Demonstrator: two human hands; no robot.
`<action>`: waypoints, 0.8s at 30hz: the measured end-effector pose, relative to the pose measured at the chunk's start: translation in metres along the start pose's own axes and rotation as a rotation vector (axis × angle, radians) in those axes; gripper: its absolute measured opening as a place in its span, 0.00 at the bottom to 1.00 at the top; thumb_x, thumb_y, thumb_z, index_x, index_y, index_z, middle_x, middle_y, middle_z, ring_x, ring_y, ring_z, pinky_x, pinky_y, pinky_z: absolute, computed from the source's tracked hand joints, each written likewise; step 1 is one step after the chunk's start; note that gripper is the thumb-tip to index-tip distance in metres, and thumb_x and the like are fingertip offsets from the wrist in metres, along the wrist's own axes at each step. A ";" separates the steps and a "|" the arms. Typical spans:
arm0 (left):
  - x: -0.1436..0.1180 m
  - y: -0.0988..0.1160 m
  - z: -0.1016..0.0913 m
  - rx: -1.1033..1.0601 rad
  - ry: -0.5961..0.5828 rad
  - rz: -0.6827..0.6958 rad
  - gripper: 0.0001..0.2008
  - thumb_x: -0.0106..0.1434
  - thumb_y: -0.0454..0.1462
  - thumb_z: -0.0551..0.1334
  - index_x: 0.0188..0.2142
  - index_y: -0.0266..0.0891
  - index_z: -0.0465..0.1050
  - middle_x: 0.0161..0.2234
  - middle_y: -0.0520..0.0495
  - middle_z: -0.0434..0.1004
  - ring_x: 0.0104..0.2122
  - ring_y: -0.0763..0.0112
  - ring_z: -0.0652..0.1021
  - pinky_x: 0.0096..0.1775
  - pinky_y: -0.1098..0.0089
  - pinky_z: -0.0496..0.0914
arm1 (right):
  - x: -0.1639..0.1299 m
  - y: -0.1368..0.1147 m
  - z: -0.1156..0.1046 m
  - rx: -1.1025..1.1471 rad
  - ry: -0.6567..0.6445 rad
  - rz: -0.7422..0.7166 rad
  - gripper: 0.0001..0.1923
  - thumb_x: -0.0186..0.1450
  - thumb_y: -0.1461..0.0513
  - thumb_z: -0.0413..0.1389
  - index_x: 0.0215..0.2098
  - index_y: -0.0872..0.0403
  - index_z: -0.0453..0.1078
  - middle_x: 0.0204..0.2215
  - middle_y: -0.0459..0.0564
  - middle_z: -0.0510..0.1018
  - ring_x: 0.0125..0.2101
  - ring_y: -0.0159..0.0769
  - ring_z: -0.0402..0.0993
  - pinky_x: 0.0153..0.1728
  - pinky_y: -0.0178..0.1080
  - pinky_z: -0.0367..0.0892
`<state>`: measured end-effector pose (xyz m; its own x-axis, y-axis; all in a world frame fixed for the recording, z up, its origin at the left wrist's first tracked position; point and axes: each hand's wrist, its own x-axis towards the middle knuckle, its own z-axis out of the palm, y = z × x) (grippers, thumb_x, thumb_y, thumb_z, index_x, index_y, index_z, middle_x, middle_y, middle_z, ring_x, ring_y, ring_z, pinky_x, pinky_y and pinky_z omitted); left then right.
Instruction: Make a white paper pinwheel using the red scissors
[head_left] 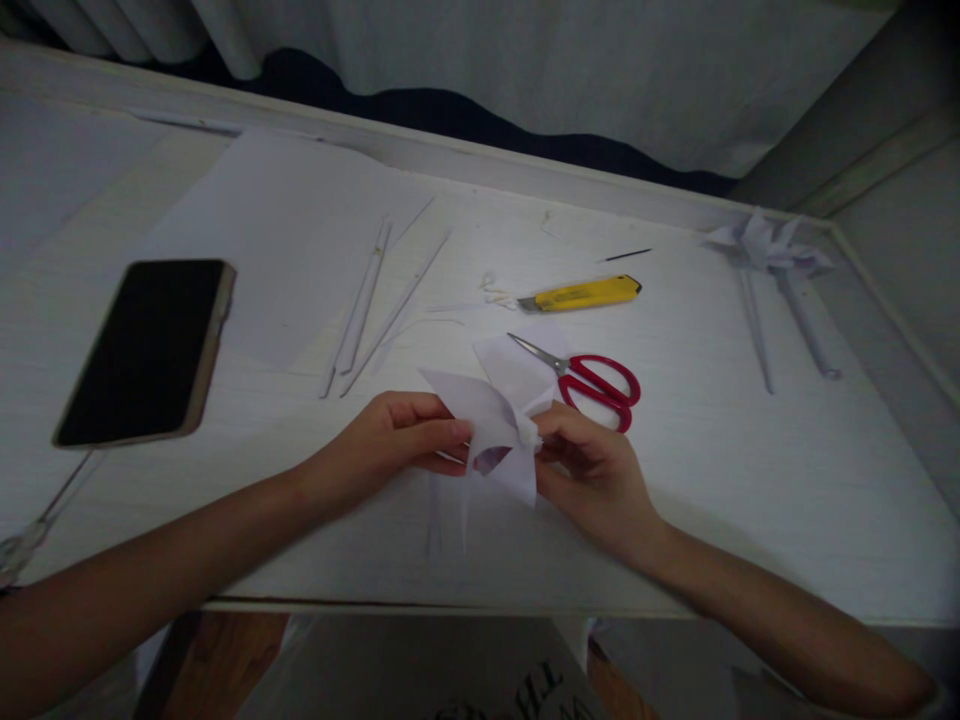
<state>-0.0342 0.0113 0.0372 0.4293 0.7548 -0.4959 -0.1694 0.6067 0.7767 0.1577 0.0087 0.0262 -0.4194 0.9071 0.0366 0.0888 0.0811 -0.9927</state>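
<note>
A white folded paper pinwheel (499, 415) is held just above the near part of the white table (750, 480). My left hand (390, 440) pinches its left blade between thumb and fingers. My right hand (592, 470) grips its centre from the right, fingers curled around the folded tips. Red-handled scissors (592, 380) lie just behind my right hand, partly under a paper blade. A yellow utility knife (585, 293) lies farther back.
A black phone (146, 350) rests at the left. Thin rolled paper sticks (367, 300) lie on a white sheet (277, 230) at mid-table. Finished paper pinwheels on sticks (772, 260) sit at the far right. A thin dark needle (624, 256) lies behind the knife.
</note>
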 end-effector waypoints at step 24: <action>-0.001 0.003 0.007 0.066 0.041 0.035 0.08 0.53 0.33 0.60 0.18 0.36 0.73 0.15 0.57 0.70 0.17 0.82 0.69 0.24 0.81 0.65 | 0.001 0.003 0.000 -0.079 0.002 -0.066 0.09 0.52 0.70 0.55 0.28 0.50 0.70 0.27 0.45 0.71 0.28 0.31 0.67 0.26 0.35 0.65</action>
<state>-0.0286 0.0108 0.0428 0.3869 0.7860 -0.4822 -0.1244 0.5626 0.8173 0.1574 0.0103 0.0235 -0.4252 0.8994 0.1015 0.1323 0.1727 -0.9761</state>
